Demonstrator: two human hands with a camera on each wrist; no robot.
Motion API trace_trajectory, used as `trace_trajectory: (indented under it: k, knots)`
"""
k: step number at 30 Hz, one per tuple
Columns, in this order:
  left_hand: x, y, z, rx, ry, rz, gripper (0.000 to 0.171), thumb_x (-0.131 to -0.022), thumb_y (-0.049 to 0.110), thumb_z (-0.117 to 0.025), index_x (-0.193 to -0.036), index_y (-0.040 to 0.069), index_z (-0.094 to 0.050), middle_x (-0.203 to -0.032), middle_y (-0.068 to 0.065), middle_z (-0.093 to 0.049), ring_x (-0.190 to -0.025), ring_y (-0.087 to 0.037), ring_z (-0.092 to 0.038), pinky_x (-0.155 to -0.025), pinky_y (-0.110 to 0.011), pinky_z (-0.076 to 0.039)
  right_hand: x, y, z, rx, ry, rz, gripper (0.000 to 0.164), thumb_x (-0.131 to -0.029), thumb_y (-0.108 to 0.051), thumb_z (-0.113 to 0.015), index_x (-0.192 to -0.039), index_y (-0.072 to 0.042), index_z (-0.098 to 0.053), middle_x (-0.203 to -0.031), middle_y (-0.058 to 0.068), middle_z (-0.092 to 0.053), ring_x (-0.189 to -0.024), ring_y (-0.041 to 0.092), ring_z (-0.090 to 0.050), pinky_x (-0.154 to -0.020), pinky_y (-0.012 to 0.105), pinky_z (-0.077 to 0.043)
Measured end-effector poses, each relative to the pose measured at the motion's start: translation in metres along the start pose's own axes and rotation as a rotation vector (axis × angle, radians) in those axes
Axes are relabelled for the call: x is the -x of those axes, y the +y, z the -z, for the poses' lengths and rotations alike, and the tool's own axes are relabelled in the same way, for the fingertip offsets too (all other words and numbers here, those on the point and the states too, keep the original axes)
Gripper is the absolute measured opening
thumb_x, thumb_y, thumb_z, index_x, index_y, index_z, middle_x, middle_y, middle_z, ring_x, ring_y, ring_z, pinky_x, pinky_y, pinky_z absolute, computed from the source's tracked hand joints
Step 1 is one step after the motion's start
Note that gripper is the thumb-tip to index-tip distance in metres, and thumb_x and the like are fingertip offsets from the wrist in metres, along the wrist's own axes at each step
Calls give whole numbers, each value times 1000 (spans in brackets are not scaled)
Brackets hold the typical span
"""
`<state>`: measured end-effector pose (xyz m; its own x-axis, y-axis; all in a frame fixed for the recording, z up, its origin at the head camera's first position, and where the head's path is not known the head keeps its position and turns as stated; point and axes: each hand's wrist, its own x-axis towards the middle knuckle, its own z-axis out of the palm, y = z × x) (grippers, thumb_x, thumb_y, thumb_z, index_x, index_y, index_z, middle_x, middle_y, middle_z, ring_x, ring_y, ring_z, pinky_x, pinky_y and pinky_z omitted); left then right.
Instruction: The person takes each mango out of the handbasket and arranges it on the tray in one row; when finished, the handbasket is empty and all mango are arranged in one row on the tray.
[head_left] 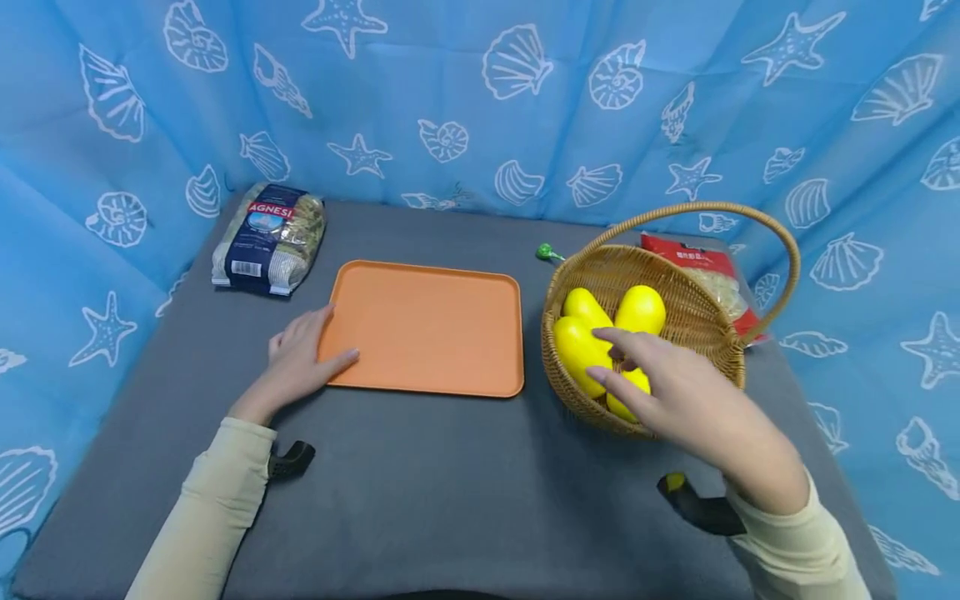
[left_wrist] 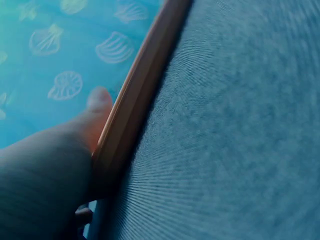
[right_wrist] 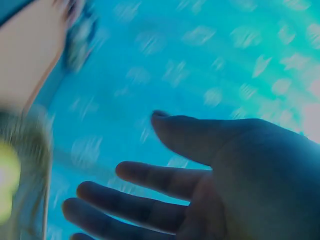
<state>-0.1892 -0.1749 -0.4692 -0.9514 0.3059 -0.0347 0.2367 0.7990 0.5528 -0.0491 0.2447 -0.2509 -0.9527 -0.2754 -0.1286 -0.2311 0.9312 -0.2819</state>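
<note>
Blue curtains [head_left: 465,87] printed with white shells back and flank the grey worktop [head_left: 420,492]. Near its middle lies an orange tray [head_left: 427,329]; the left hand [head_left: 298,352] grips its left end, thumb over the rim and fingers outside, probably to keep it from sliding. Toward the worktop's right edge, a wicker basket [head_left: 686,329] holds the yellow fruits [head_left: 579,357] together, its walls likely stopping them rolling. The right hand [head_left: 675,385] hangs over them, fingers spread, gripping nothing; whether a fingertip touches fruit I cannot tell. A pasta bag [head_left: 272,237] sits by the far left corner.
</note>
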Motion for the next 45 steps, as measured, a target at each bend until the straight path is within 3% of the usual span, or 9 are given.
trace_trajectory:
  k: [4,7,12,17,23,29,35,39,45]
  knots:
    - [7,-7,-3,25,30,1,91,-90,63,-50,-155,15,-10,-155,-22,-22,-140,-43,-18,-100,-62,-13,-20,41,21,18,-106,-11,50,-96,-44,-53,-133,-10,-52,-107,2,-68,-96,20,-64,-79,44,-53]
    - [11,-7,-4,27,45,5,85,-93,60,-45,-155,14,-11,-154,-23,-23,-139,-45,-18,-101,-64,-12,-40,69,28,27,-166,-26,51,-98,-42,-52,-134,-6,-50,-112,12,-67,-98,25,-64,-81,47,-52]
    - [14,-8,-4,15,58,1,76,-98,55,-38,-155,11,-13,-152,-25,-25,-139,-45,-19,-102,-65,-11,-67,102,26,113,-190,-150,70,-99,-45,-45,-143,7,-33,-132,33,-49,-112,48,-53,-91,61,-42]
    - [18,-10,0,-16,74,-6,73,-99,52,-37,-154,10,-15,-151,-25,-28,-138,-44,-22,-102,-64,-14,-89,119,20,125,-235,-211,76,-98,-46,-45,-146,10,-25,-143,36,-34,-124,55,-39,-99,66,-33]
    - [17,-11,4,-3,69,-20,70,-100,49,-38,-154,11,-16,-153,-26,-24,-140,-44,-20,-103,-64,-13,-110,133,17,155,-286,-158,66,-93,-24,-60,-145,5,-31,-139,35,-39,-122,51,-43,-98,64,-36]
    - [14,-9,0,6,54,-34,68,-100,46,-40,-154,11,-17,-154,-24,-24,-141,-42,-20,-105,-63,-13,-109,150,6,293,-270,-95,67,-83,-8,-70,-144,-11,-43,-129,28,-44,-105,41,-52,-87,60,-46]
    - [10,-11,-5,27,83,-40,64,-100,46,-41,-153,14,-24,-152,-23,-29,-140,-41,-23,-105,-62,-15,-103,154,-5,457,-205,75,63,-75,5,-65,-133,-18,-57,-133,24,-46,-116,45,-47,-88,64,-44]
    - [11,-13,-4,22,100,-50,62,-100,46,-43,-151,14,-30,-150,-21,-33,-138,-42,-25,-102,-63,-16,-104,153,-9,472,-238,91,66,-75,9,-62,-135,-18,-54,-140,25,-42,-125,48,-38,-90,68,-39]
    - [8,-13,-4,-18,81,-76,64,-99,49,-44,-150,12,-32,-150,-19,-33,-138,-41,-25,-102,-63,-17,-101,153,-11,482,-236,116,72,-71,18,-57,-136,-13,-53,-142,21,-43,-125,46,-41,-89,64,-44]
